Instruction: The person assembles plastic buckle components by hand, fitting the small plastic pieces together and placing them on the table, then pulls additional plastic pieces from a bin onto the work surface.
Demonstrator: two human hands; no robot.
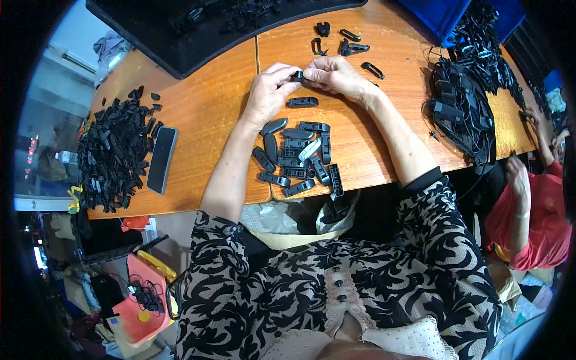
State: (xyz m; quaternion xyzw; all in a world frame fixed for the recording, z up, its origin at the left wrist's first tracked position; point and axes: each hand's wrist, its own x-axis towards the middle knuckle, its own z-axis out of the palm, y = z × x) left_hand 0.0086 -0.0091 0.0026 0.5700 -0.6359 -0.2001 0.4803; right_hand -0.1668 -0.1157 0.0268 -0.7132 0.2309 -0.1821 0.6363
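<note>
Both of my hands meet over the middle of the wooden table. Between them is a small black plastic part [298,76], mostly covered by the fingers. My left hand [268,93] pinches it from the left, and my right hand [337,77] closes on it from the right. Just below lies a single black plastic piece [303,102]. Nearer to me is a cluster of black oblong plastic pieces [295,153], with a whitish piece [310,149] on top. Beyond my right hand lie several loose black clip-like parts [354,48].
On the left are a heap of small black parts [114,153] and a dark phone [162,160]. A black tray [174,63] spans the back. A black bag with cables [459,114] and a blue bin [435,18] stand right. A co-worker in red [534,216] sits at the far right.
</note>
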